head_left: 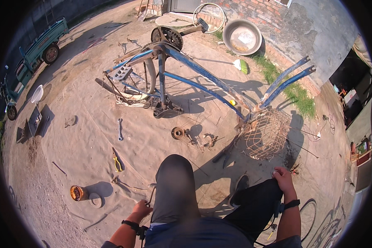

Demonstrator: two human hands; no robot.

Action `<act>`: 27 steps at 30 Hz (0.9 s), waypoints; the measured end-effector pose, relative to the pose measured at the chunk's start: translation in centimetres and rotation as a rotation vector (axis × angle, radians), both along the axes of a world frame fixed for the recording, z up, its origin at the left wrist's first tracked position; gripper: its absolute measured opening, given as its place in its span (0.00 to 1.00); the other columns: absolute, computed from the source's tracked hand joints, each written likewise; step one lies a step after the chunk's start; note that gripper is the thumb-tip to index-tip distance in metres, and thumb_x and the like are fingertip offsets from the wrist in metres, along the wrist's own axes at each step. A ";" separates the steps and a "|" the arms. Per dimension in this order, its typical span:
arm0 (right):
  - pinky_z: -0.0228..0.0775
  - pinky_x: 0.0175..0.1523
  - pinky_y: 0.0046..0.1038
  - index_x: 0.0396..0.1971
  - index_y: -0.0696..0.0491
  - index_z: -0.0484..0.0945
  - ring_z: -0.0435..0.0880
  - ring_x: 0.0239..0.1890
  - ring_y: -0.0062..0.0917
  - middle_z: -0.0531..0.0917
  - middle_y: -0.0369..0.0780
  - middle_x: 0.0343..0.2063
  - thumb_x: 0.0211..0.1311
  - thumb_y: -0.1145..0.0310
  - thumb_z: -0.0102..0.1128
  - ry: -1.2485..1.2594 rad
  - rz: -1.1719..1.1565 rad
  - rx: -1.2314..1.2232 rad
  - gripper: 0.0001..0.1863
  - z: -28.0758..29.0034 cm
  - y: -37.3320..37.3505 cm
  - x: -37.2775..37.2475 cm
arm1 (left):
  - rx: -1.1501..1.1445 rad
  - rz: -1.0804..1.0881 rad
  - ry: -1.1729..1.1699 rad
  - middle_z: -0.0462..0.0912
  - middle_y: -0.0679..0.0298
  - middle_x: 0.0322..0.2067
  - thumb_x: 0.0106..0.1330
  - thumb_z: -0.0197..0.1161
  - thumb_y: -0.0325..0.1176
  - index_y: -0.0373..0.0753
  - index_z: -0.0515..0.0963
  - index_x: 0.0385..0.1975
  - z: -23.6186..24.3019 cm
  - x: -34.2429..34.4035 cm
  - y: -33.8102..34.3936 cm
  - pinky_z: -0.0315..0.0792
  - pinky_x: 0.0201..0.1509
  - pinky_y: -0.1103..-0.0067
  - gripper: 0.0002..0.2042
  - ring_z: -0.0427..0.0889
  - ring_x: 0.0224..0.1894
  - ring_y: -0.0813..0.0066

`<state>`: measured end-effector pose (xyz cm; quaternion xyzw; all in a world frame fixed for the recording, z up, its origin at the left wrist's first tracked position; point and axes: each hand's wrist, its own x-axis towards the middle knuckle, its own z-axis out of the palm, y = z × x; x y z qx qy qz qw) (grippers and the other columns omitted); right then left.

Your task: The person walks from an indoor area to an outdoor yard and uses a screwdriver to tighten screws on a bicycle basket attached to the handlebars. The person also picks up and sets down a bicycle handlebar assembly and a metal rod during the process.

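My left hand (142, 208) is low beside my left knee, its fingers closed around a thin, dark, bent metal rod (152, 196). My right hand (282, 179) is by my right knee with its fingers curled, and a small pale bit shows at the fingertips, too small to name. In front of me an upside-down blue bicycle frame (200, 86) rests on the ground, with a rusty wire basket (265, 134) at its right end. A rusty round hub-like part (177, 133) lies nearer to me, beside a pile of small rusty parts (206, 141).
To the left lie a combination wrench (120, 129), yellow-handled pliers (117, 160), and an open rusty can (78, 193) with a round lid (95, 201). Farther off are a metal basin (242, 36), a broom (240, 66), an open box (35, 122) and a green three-wheeled cart (41, 45).
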<state>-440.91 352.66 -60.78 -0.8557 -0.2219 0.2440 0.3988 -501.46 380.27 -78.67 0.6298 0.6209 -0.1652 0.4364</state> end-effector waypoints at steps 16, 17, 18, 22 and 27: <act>0.76 0.43 0.25 0.50 0.60 0.80 0.84 0.34 0.22 0.86 0.40 0.31 0.63 0.68 0.64 -0.012 -0.005 0.004 0.18 -0.4 -0.2 0.2 | 0.087 -0.129 0.028 0.85 0.48 0.48 0.50 0.73 0.42 0.35 0.75 0.56 0.1 0.0 -0.1 0.77 0.57 0.68 0.32 0.84 0.53 0.53; 0.76 0.43 0.25 0.50 0.60 0.80 0.84 0.34 0.22 0.86 0.40 0.31 0.63 0.68 0.64 -0.015 -0.006 0.000 0.18 -0.4 -0.3 0.2 | 0.094 -0.156 0.035 0.85 0.48 0.48 0.51 0.72 0.42 0.35 0.76 0.56 0.5 0.3 -0.2 0.77 0.57 0.67 0.31 0.84 0.53 0.52; 0.76 0.43 0.25 0.50 0.60 0.80 0.84 0.34 0.22 0.86 0.40 0.31 0.63 0.68 0.64 -0.019 -0.007 -0.003 0.17 -0.4 -0.4 0.3 | 0.080 -0.176 0.051 0.85 0.48 0.48 0.51 0.71 0.41 0.35 0.76 0.55 1.0 0.5 -0.1 0.77 0.57 0.66 0.30 0.83 0.53 0.52; 0.76 0.43 0.25 0.50 0.60 0.80 0.84 0.34 0.21 0.86 0.40 0.31 0.63 0.68 0.65 -0.003 -0.006 0.005 0.18 -0.5 -0.4 0.3 | 0.062 -0.221 0.089 0.84 0.48 0.48 0.53 0.68 0.40 0.36 0.77 0.51 2.2 1.0 -0.1 0.77 0.57 0.65 0.25 0.83 0.54 0.51; 0.76 0.42 0.25 0.50 0.61 0.80 0.84 0.34 0.21 0.86 0.40 0.31 0.63 0.68 0.65 0.002 -0.017 0.027 0.18 -0.8 -0.5 0.4 | 0.066 -0.219 0.100 0.85 0.49 0.48 0.53 0.68 0.41 0.37 0.77 0.51 2.3 1.0 -0.1 0.77 0.57 0.65 0.25 0.83 0.54 0.52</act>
